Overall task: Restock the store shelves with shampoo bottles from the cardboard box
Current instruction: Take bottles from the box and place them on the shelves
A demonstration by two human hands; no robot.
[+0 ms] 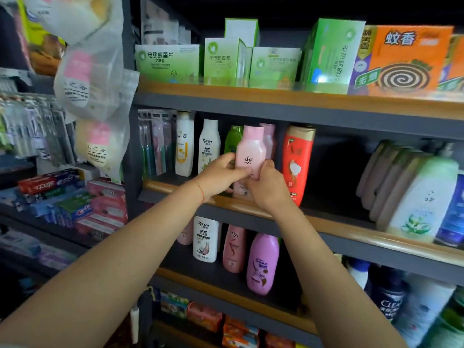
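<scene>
A pink shampoo bottle (251,150) stands upright over the front of the middle shelf (326,222). My left hand (219,174) grips its lower left side and my right hand (266,184) grips its lower right side. Behind it are a green bottle (232,139) and another pink bottle (269,139). To the left stand two white bottles (184,144) (209,146). To the right stands a red bottle (297,162). The cardboard box is out of view.
A dark gap lies on the middle shelf right of the red bottle, then leaning white and green bottles (424,197). Green and orange boxes (334,56) fill the top shelf. Pink and white bottles (262,264) stand on the shelf below. Toothpaste boxes (75,197) lie at left.
</scene>
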